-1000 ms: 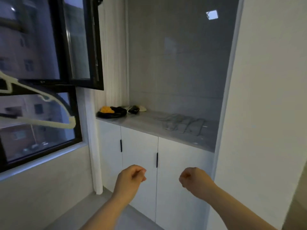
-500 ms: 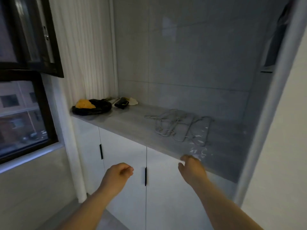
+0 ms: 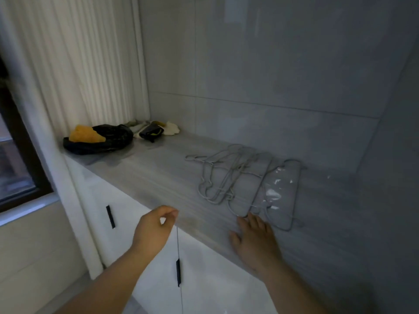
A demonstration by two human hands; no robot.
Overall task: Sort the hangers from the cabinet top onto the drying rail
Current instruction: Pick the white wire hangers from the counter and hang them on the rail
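The hangers (image 3: 229,177) lie in a pile on the surface (image 3: 158,177), so the right hand (image 3: 256,239) reaches toward them with straight fingers, holding nothing, while the left hand (image 3: 154,232) waits, loosely curled and empty.

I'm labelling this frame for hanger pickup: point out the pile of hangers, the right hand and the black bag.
pile of hangers (image 3: 235,175), head view, crossed wires at the pile's middle.
right hand (image 3: 256,241), head view, back of the hand.
black bag (image 3: 115,135), head view, crinkled top of the bag.

left grip (image 3: 154,230) loosely curled; right grip (image 3: 256,239) flat, fingers straight.
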